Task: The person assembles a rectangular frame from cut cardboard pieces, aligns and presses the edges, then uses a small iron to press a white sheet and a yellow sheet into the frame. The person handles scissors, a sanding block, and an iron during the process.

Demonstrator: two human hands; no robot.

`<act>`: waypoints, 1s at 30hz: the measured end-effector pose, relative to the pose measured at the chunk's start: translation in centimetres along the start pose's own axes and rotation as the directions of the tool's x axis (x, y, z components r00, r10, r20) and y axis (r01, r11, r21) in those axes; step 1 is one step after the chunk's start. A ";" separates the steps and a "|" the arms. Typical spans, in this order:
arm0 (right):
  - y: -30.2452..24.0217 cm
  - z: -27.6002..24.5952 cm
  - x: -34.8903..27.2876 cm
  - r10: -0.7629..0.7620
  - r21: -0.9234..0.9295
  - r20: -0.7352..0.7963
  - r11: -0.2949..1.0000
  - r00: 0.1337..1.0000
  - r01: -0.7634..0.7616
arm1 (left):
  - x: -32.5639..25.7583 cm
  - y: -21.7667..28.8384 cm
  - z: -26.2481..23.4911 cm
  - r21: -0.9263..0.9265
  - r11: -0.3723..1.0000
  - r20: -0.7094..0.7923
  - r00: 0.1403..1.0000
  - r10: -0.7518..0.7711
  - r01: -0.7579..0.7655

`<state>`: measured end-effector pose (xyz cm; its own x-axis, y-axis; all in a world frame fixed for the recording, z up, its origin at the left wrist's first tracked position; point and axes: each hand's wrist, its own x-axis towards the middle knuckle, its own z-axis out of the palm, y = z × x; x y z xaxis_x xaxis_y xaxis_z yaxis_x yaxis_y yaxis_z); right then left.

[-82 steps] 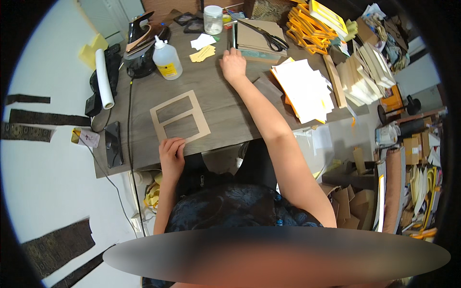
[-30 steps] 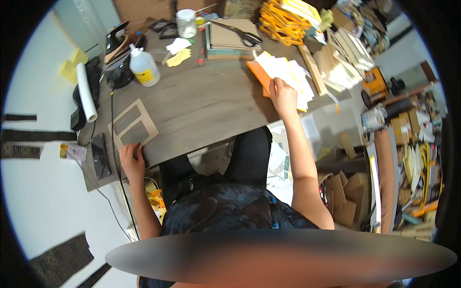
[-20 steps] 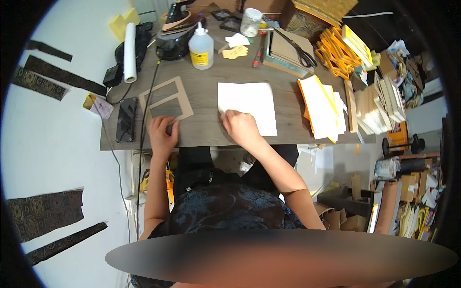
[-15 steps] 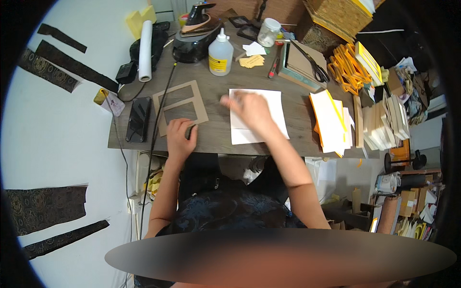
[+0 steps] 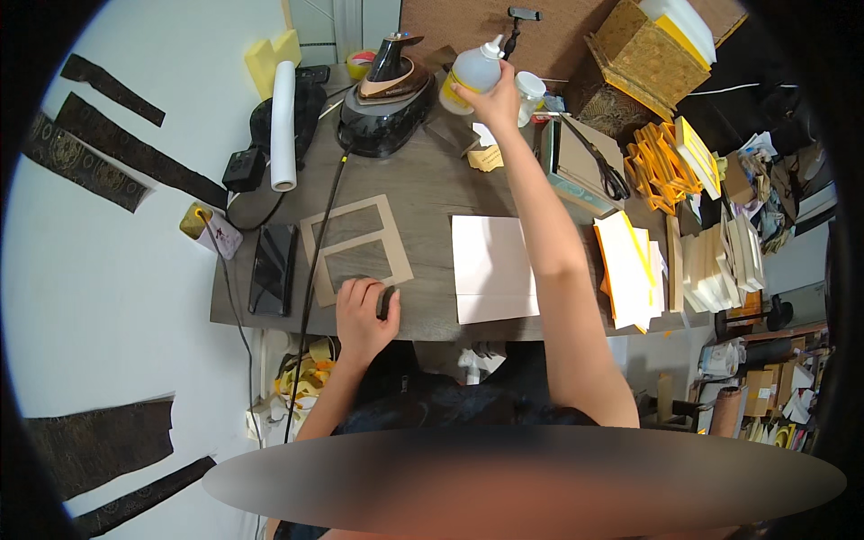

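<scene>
My right hand reaches to the far side of the grey table and grips a white glue bottle with a yellow label. My left hand rests near the table's front edge, fingers curled around a small dark object, touching the lower edge of a tan cardboard frame with two window openings. A white sheet of paper lies flat to the right of the frame, under my right forearm.
A clothes iron stands at the back next to a white roll and yellow sponges. A black phone lies left. Scissors, yellow card stacks and boxes crowd the right. Dark fabric strips lie on the floor.
My right hand left the white sheet and reached to the back, taking hold of the glue bottle. The left hand stays at the cardboard frame.
</scene>
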<state>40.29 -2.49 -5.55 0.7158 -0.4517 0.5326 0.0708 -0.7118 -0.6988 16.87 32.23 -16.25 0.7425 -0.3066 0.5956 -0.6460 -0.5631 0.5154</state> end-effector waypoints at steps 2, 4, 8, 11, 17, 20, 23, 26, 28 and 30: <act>2.3 1.7 2.1 0.016 -0.108 0.005 0.994 1.000 -0.016 | -0.1 -0.1 0.0 0.009 1.000 0.003 1.000 0.007 -0.007; 4.4 3.3 2.7 0.068 -0.136 0.026 0.989 0.997 -0.064 | -0.1 -0.2 0.2 0.001 1.000 -0.012 1.000 0.009 -0.009; 5.9 5.0 4.1 0.184 -0.159 0.053 0.972 0.981 -0.174 | -0.2 -0.4 0.2 0.000 1.000 -0.027 1.000 0.004 -0.004; 6.2 5.2 4.5 0.177 -0.259 0.105 0.955 0.979 -0.145 | -0.1 -0.3 0.0 0.011 1.000 -0.016 1.000 -0.009 0.009; 3.9 6.2 1.6 -0.399 -0.443 -0.177 0.849 0.900 0.289 | -0.1 -0.3 -0.1 0.020 1.000 -0.027 1.000 0.005 -0.005; -0.5 6.9 -1.2 -0.469 -0.132 0.107 0.867 0.877 0.480 | -0.2 -0.2 -0.1 0.041 0.999 -0.019 1.000 0.002 -0.001; -1.4 9.1 -2.1 -0.016 -0.218 0.392 0.970 0.920 0.110 | 0.2 -0.1 0.0 0.017 1.000 -0.062 0.998 0.024 -0.023; -0.3 10.4 -3.7 0.026 -0.189 0.493 0.979 0.870 0.078 | -0.1 0.0 -0.2 0.026 1.000 -0.034 0.999 0.001 0.000; -0.6 10.7 -4.0 0.008 -0.230 0.481 0.966 0.877 0.117 | 0.0 0.1 -0.1 0.028 1.000 -0.036 0.999 -0.013 0.014; -2.5 10.4 -4.7 -0.026 -0.286 0.481 0.940 0.876 0.186 | 0.0 0.1 -0.2 0.030 0.999 -0.019 1.000 -0.023 0.024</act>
<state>44.02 7.02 -11.24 0.9597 -0.1182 0.2551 0.0003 -0.9069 -0.4213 16.76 32.28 -16.08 0.7538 -0.2783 0.5953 -0.6223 -0.5930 0.5109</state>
